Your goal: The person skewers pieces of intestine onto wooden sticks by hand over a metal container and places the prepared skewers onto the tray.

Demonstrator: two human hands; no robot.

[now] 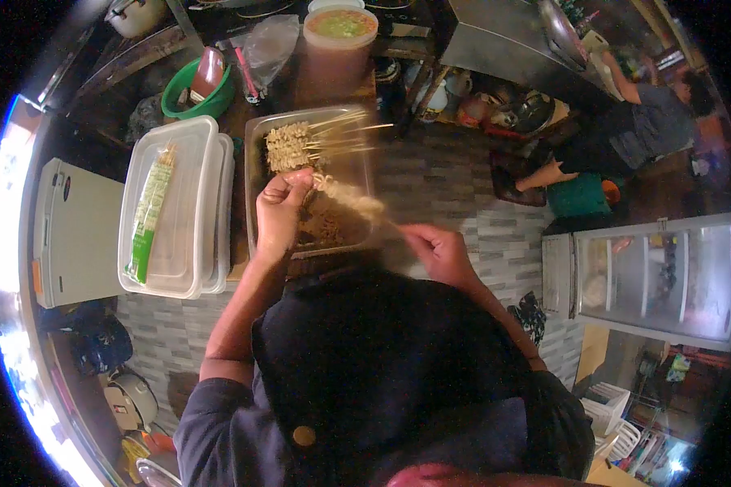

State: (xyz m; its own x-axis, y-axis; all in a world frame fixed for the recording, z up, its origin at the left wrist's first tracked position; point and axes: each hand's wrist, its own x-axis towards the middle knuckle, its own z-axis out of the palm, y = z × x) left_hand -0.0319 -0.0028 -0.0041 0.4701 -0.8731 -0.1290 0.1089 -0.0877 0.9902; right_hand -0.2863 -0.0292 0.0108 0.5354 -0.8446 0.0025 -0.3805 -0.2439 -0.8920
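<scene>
My right hand (pixel 440 253) pinches the bare end of a skewer threaded with pale meat (pixel 351 197), which is blurred by motion. At the skewer's other end, my left hand (pixel 279 213) has its fingers closed on the meat near the tip. Both hands are at the near part of a clear plastic container (pixel 252 130). Inside it, several finished meat skewers (pixel 287 148) lie stacked at the far side, sticks pointing right. Loose brownish meat (pixel 326 230) covers the container's bottom below the held skewer.
Left of the container, stacked plastic lids or tubs (pixel 183 243) carry a green-and-white packet of sticks (pixel 150 215). Behind stand a green basin (pixel 173 104) and a tall tub (pixel 337 61) of food. A person (pixel 654 126) works at the right, near a glass-door cabinet (pixel 650 280).
</scene>
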